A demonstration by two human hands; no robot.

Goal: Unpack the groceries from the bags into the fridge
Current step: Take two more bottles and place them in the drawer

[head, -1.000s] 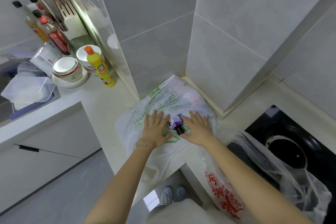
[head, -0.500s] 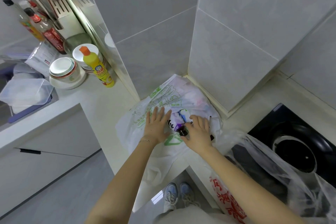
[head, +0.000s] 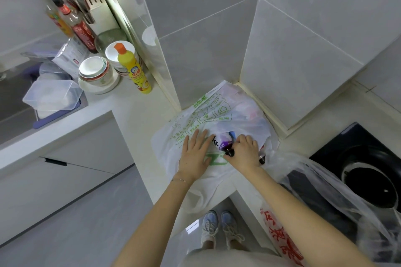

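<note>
Now I see the left grip lying flat, fingers straight, on the white plastic bag with green print, which sits on the pale bench in the wall corner, while the right grip curls around the purple-labelled bottle with dark cap at the bag's mouth.

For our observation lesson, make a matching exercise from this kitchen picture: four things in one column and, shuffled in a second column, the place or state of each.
1 yellow bottle
2 left hand
3 right hand
4 clear tub

a grips the purple bottle
b lies flat on the white bag
c stands beside the stacked bowls
d sits furthest left

Pairs: 1-c, 2-b, 3-a, 4-d.
</note>
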